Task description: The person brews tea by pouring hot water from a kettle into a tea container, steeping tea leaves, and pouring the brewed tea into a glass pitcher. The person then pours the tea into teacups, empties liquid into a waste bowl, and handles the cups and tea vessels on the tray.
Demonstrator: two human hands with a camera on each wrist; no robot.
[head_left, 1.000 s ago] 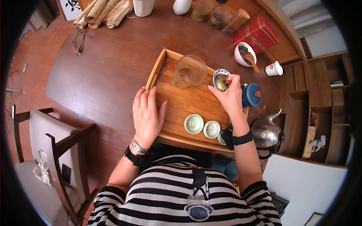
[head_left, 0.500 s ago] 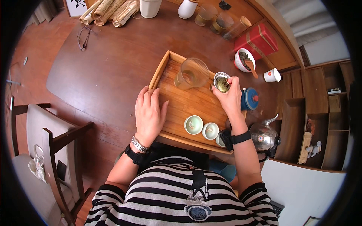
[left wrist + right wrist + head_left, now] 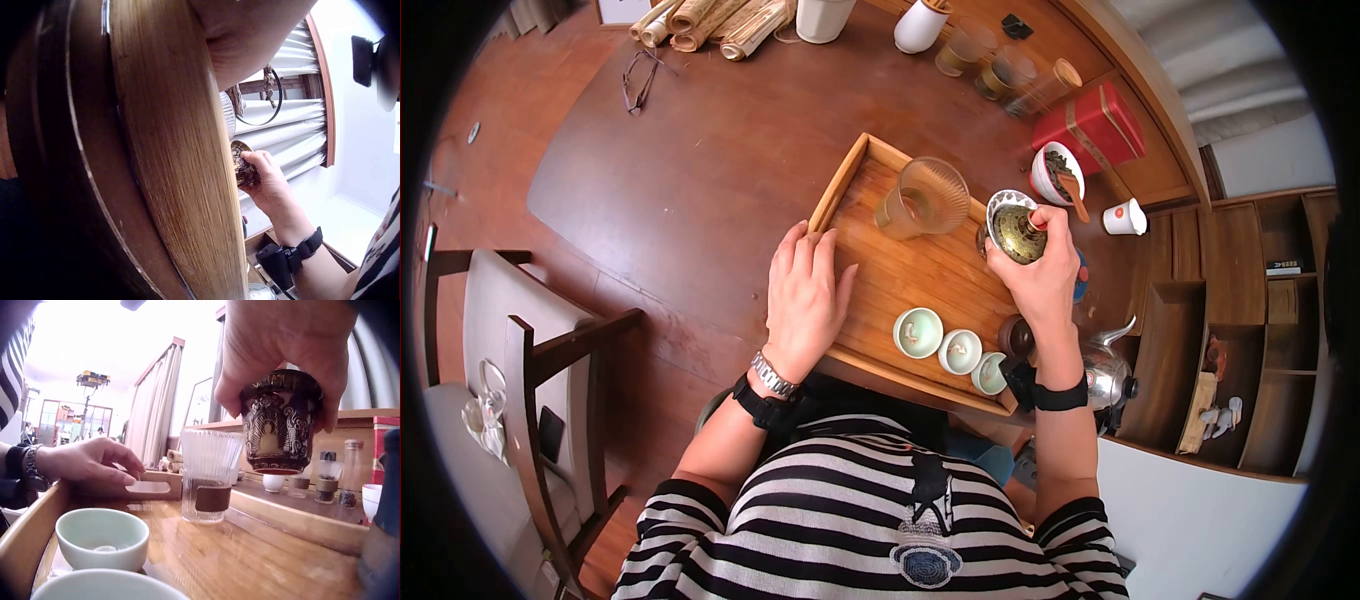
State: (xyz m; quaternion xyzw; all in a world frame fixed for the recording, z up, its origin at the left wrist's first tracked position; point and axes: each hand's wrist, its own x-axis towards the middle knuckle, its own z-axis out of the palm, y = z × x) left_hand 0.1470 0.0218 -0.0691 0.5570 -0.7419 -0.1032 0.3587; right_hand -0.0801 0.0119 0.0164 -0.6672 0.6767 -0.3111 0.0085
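My right hand grips a dark gaiwan with gold and silver patterns, thumb and fingers at its rim and lid. In the right wrist view its base hangs above the wooden tray; in the head view its patterned lid sits inside the pale rim. Over the tray's left edge rests my left hand, fingers extended, by the handle cutout. A ribbed glass pitcher with a brown band stands at the tray's far side. Pale green cups line the near edge, beside a dark round vessel.
Right of the tray, a steel kettle and a blue lidded pot are partly hidden by my right arm and hand. Farther back stand a white bowl of tea leaves, a red tin, a paper cup and glass jars.
The gaiwan has risen off the tray in my right hand and appears larger in the head view. My left hand stays at the tray's edge. The head view has shifted slightly.
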